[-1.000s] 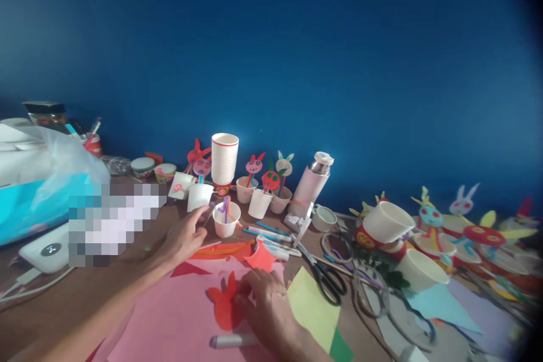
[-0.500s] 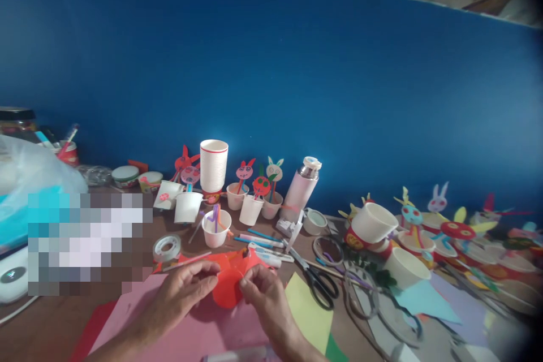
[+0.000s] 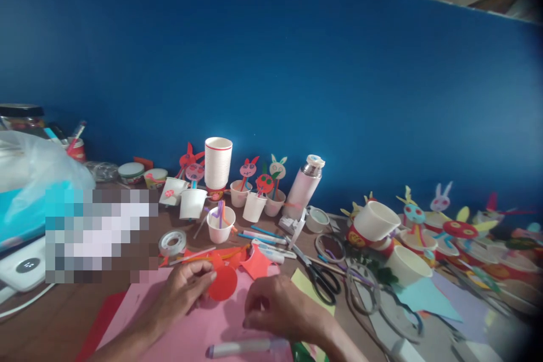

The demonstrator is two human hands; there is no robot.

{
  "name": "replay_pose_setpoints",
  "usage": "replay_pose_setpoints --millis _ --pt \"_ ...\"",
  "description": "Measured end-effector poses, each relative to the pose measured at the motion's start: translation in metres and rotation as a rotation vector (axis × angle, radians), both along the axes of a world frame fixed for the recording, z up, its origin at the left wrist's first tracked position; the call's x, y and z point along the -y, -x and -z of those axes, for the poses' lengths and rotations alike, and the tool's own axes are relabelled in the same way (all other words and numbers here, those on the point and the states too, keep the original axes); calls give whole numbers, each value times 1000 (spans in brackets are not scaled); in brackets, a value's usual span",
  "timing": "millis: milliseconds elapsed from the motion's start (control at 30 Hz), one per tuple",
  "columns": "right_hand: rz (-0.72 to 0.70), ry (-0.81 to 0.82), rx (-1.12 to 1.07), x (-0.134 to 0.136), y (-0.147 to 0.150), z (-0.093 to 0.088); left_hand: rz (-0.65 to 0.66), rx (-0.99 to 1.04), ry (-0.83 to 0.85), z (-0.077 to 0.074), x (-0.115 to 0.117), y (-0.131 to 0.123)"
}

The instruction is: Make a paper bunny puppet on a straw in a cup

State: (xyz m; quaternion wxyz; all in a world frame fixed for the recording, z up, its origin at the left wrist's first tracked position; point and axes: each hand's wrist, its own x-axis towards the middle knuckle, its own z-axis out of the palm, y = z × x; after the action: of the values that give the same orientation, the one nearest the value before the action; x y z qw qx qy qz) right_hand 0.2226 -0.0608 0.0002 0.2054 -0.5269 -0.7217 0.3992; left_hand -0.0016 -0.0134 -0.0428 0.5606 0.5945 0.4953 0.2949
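Note:
My left hand (image 3: 189, 285) pinches the left edge of a round orange-red paper cutout (image 3: 223, 284) between thumb and fingers. Away from it to the right, my right hand (image 3: 275, 302) hangs over pink paper (image 3: 169, 339) with bent fingers and a gap at the thumb; nothing shows in its grasp. A white marker (image 3: 241, 348) lies on the pink sheet just below that hand. Behind the cutout are orange-red paper scraps (image 3: 257, 264). Black-handled scissors (image 3: 324, 283) rest beyond my right hand.
Several white paper cups (image 3: 193, 203) with paper animal faces stand along the blue wall, beside a cup stack (image 3: 218, 164) and a pale thermos (image 3: 303, 189). A tape roll (image 3: 172, 243) lies left of centre. More cups, coiled strips (image 3: 365, 288) and coloured paper crowd the right.
My right hand has let go of the paper circle and moved down and right towards the marker. The left hand still holds the circle. The view has shifted slightly.

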Motion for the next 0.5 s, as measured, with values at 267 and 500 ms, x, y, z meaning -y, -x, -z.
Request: replay_pose_setpoints --millis 267,500 --pt "-232 30 529 5 14 19 41 32 -23 2 0 -1" --pt "-296 86 478 5 -2 2 50 67 -20 7 -1 -1"
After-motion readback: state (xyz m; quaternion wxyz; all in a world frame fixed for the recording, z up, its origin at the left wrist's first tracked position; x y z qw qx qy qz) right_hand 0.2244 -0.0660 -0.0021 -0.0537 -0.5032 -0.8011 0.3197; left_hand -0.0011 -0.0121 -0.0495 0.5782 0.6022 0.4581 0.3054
